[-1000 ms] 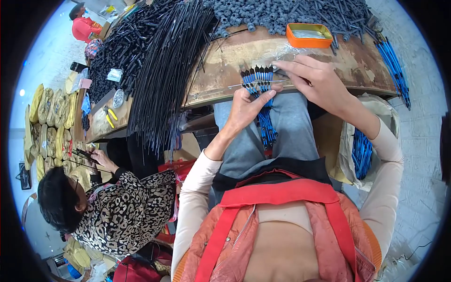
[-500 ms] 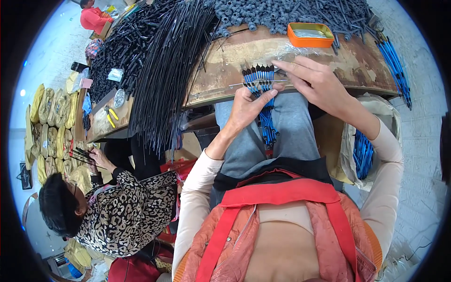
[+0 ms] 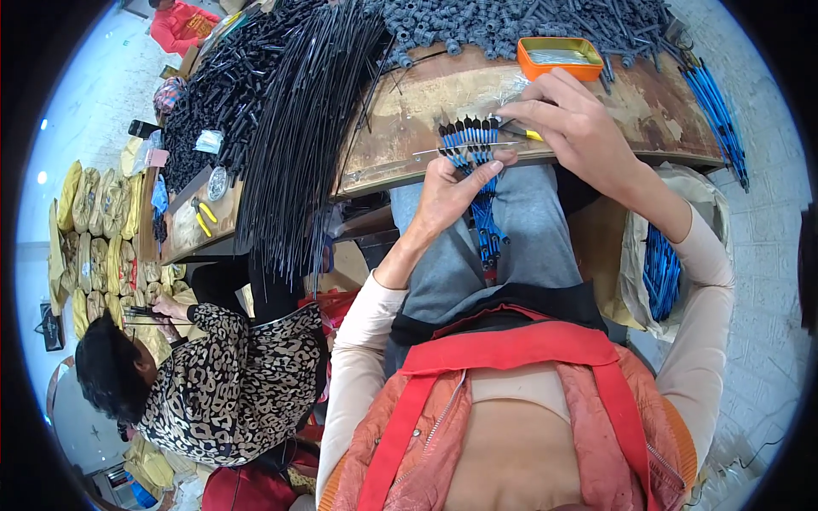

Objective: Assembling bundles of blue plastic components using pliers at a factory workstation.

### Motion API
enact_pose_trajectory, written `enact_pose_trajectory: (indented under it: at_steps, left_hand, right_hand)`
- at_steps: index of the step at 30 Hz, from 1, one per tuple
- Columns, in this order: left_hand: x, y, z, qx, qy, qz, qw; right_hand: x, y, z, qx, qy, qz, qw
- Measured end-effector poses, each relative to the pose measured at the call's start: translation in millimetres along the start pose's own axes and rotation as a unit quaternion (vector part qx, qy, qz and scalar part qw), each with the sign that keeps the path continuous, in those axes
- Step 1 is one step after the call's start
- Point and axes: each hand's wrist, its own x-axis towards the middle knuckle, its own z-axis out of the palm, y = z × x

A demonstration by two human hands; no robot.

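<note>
Shows a long wooden table [image 3: 409, 102] across the upper part, bowed by the lens, with a scuffed, patchy brown top and a worn front edge. Has a wooden crossbar [image 3: 371, 223] below that edge. Opens on the right onto a pale floor [image 3: 758, 289] marked with thin lines like tiles or bricks. Spreads on the left into a bluish-white surface [image 3: 94, 119], hard to tell as wall or floor. Includes plump yellow sacks [image 3: 106, 200], stacked in rows along the left side. Catches a small white glare [image 3: 42, 177] near the left rim, and bright, cool light over the paler areas.
</note>
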Motion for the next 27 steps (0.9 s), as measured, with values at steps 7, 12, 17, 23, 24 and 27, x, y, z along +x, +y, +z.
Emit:
enact_pose_trajectory:
  at_steps: [7, 12, 17, 23, 24, 27]
  left_hand:
    - [0.9, 6.1, 3.8, -0.021, 0.007, -0.010, 1.000]
    - [2.1, 7.2, 5.6, -0.059, 0.014, -0.011, 0.998]
    - [3.5, 10.7, 5.3, -0.075, 0.005, -0.033, 0.997]
    - [3.7, 11.3, 6.1, -0.066, 0.013, -0.025, 0.997]
    - [4.2, 11.6, 6.5, -0.065, 0.014, -0.024, 0.997]
    - [5.3, 13.0, 8.7, -0.054, 0.009, -0.020, 0.998]
  right_hand:
    - [-0.6, -4.7, 8.5, 0.043, 0.029, 0.029, 0.998]
    - [-1.4, -7.1, 17.5, 0.076, 0.044, 0.061, 0.994]
    - [0.5, -3.7, 15.9, 0.109, 0.040, 0.060, 0.991]
    - [-0.6, -11.4, 16.1, 0.105, 0.037, 0.092, 0.990]
    - [-0.8, -12.7, 16.0, 0.106, 0.037, 0.091, 0.990]
    - [-1.7, -14.5, 17.1, 0.118, 0.025, 0.115, 0.986]
